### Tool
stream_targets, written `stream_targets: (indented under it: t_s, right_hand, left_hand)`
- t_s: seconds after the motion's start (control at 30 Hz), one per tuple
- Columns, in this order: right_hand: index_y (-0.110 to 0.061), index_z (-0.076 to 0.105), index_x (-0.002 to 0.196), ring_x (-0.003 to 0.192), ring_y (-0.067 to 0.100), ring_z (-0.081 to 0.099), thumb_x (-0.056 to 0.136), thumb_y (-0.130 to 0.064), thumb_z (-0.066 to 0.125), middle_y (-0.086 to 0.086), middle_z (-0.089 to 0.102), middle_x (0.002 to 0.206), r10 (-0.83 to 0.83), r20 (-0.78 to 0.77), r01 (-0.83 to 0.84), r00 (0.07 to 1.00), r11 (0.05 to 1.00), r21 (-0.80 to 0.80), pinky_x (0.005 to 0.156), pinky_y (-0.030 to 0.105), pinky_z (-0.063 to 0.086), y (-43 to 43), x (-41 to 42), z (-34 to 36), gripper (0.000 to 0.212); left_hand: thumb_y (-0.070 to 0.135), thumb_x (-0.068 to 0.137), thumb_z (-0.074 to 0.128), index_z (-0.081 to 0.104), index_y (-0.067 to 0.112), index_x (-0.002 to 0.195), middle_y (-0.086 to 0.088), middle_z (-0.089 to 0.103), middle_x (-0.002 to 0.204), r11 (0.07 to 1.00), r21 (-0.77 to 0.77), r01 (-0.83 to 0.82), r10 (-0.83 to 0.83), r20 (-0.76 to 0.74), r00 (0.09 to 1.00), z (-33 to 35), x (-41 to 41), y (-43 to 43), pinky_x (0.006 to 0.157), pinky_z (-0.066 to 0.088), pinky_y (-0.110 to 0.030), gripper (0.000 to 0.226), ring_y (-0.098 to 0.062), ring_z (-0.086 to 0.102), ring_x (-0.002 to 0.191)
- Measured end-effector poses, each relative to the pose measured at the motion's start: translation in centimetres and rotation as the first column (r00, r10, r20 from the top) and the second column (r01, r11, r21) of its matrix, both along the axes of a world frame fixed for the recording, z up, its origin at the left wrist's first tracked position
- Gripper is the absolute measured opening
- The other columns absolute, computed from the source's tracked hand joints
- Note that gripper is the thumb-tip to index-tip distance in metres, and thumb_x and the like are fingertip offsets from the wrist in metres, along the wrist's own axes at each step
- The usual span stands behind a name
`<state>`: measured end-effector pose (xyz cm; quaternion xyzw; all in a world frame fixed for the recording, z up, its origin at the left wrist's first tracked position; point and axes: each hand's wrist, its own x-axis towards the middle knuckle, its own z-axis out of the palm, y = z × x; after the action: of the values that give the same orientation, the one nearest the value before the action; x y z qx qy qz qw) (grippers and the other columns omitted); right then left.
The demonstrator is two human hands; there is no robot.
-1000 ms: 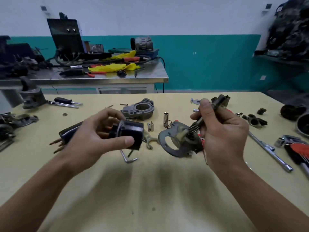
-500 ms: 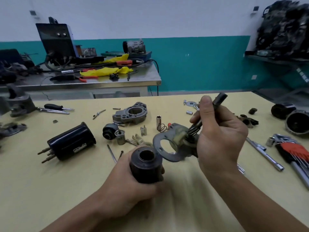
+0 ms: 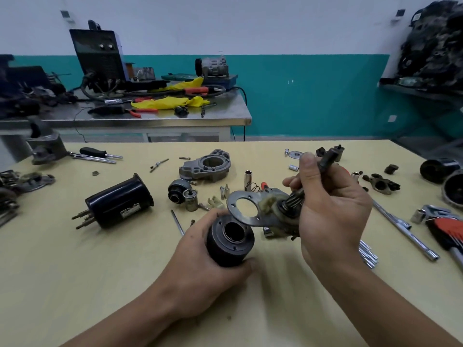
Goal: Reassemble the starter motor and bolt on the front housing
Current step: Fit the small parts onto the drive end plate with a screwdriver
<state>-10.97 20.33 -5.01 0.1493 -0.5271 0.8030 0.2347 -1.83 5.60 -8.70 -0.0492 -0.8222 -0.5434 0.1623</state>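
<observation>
Two parts are in our hands above the pale yellow table. Our left hand is wrapped round a short black cylindrical metal casing, thumb under its near side, with the open round bore facing up toward us. Our right hand is clamped on a dark steel shaft, fingers curled tight round it, and the shaft's end sticks out above them. Lower on that shaft we see a toothed pinion gear and a flat grey metal plate with a large round hole; the plate's lower edge hangs just over the casing's rim, and we cannot tell whether the two touch. The grey cast aluminium front housing lies on the table beyond our hands, well apart from them. Left of it a long black motor body with copper-coloured studs lies on its side. Between the housing and our left hand stand a small black cap and a silver metal cup, just beside each other. A chrome extension bar and red-handled hex keys lie off to our right.
</observation>
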Motion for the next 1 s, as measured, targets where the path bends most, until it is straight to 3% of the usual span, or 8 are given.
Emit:
stream_targets:
  t_s: [0.2,0.4,0.63,0.8,1.0]
  right_hand:
    - [-0.027,0.066,0.059,0.051,0.002,0.059,0.094,-0.027,0.065,-0.006,0.060,0.051,0.019,0.074,-0.016,0.997,0.999,-0.037,0.053,0.010,0.046,-0.1,0.3,0.1,0.035]
    - [-0.019,0.062,0.060,0.050,0.008,0.057,0.084,-0.042,0.065,-0.002,0.061,0.054,0.071,0.138,-0.075,0.988,0.997,0.025,0.052,0.020,0.049,-0.6,1.6,-0.3,0.034]
    - [-0.010,0.063,0.066,0.057,0.015,0.061,0.081,-0.045,0.065,0.008,0.065,0.062,0.046,0.197,-0.060,0.979,0.996,0.070,0.059,0.035,0.057,-0.8,2.4,-0.5,0.038]
    - [-0.009,0.061,0.062,0.052,0.011,0.058,0.081,-0.038,0.067,0.002,0.061,0.057,0.102,0.249,-0.105,0.963,0.994,0.000,0.053,0.026,0.054,-0.9,2.3,-0.6,0.036]
    - [-0.016,0.062,0.058,0.051,0.009,0.055,0.078,-0.043,0.068,0.000,0.060,0.056,0.142,0.315,-0.132,0.938,0.990,-0.052,0.050,0.023,0.050,-1.0,2.3,-0.9,0.034]
  left_hand:
    - [0.026,0.067,0.090,0.061,0.034,0.111,0.007,0.070,0.105,0.999,-0.012,-0.049,0.049,-0.034,0.998,-0.2,-0.1,-0.1,0.083,0.050,-0.016,0.053,-0.014,0.067,0.098]
    - [0.028,0.070,0.090,0.058,0.041,0.111,0.015,0.070,0.111,0.996,0.006,-0.084,0.084,-0.061,0.995,-0.5,-0.3,0.0,0.081,0.049,-0.011,0.054,-0.005,0.067,0.101]
    - [0.034,0.074,0.086,0.052,0.043,0.112,0.018,0.070,0.108,0.996,0.048,-0.071,0.076,-0.100,0.992,-0.5,-0.2,-0.1,0.078,0.046,-0.005,0.052,0.000,0.067,0.099]
    - [0.052,0.072,0.079,0.047,0.052,0.116,0.023,0.064,0.114,0.997,0.036,-0.070,0.073,-0.085,0.994,-0.6,-0.2,-0.2,0.082,0.044,-0.004,0.054,0.000,0.062,0.107]
    - [0.073,0.068,0.066,0.036,0.065,0.121,0.033,0.056,0.116,0.987,-0.120,-0.103,0.090,-0.108,0.990,-0.1,-0.1,-1.1,0.084,0.043,-0.005,0.061,0.003,0.058,0.111]
